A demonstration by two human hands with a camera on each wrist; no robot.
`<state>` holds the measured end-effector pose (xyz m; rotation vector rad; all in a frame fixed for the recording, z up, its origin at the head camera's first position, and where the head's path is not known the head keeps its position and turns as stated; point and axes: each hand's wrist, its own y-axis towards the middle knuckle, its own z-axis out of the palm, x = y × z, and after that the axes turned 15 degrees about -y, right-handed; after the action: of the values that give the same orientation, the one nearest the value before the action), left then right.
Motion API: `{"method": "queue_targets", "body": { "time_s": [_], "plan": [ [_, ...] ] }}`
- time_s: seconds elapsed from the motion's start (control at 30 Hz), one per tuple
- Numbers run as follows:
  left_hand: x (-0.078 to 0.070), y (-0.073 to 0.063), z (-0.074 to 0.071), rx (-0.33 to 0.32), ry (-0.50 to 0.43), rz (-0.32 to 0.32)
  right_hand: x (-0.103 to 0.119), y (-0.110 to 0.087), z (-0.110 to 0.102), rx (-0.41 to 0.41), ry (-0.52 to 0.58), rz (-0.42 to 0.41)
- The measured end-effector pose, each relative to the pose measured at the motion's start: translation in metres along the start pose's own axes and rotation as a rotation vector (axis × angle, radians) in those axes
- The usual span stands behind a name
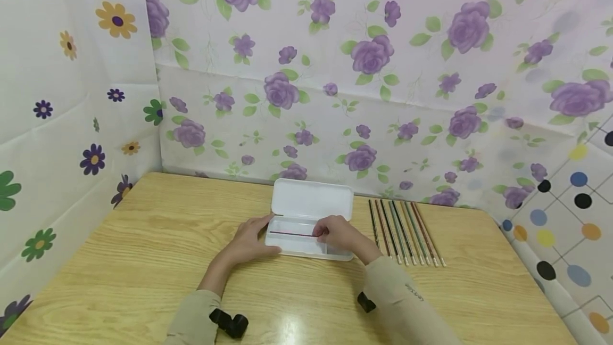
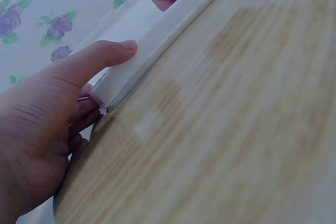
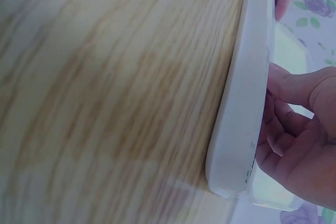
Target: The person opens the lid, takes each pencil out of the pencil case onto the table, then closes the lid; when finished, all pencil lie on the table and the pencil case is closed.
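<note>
A white pencil case [image 1: 297,249] lies on the table with its lid [image 1: 312,198] tipped back towards the wall. My left hand [image 1: 248,241] grips its left end; in the left wrist view the thumb [image 2: 118,52] lies on the front wall and the other fingers go round the corner. Inside the case is a dark red pencil [image 1: 289,234], lying lengthwise. My right hand [image 1: 337,232] pinches that pencil near its right end. In the right wrist view the fingers [image 3: 283,121] reach behind the case's front wall, which hides the pencil there.
To the right of the case, several pencils [image 1: 402,230] in different colours lie side by side on the wooden table [image 1: 297,292], white-tipped ends towards me. A flowered cloth [image 1: 306,95] hangs behind the table's back edge. More patterned cloth stands at both sides.
</note>
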<state>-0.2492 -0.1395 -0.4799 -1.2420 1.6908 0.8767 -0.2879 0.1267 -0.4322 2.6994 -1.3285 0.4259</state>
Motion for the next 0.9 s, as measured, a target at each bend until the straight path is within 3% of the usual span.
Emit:
{"method": "queue_targets", "body": {
  "time_s": [0.4, 0.9],
  "plan": [
    [0.001, 0.0, 0.001, -0.004, -0.008, 0.008, 0.001, 0.003, 0.001, -0.033, -0.056, -0.029],
    [0.001, 0.0, 0.0, 0.006, 0.0, -0.007, 0.003, -0.006, -0.018, -0.254, -0.108, 0.011]
  ]
}}
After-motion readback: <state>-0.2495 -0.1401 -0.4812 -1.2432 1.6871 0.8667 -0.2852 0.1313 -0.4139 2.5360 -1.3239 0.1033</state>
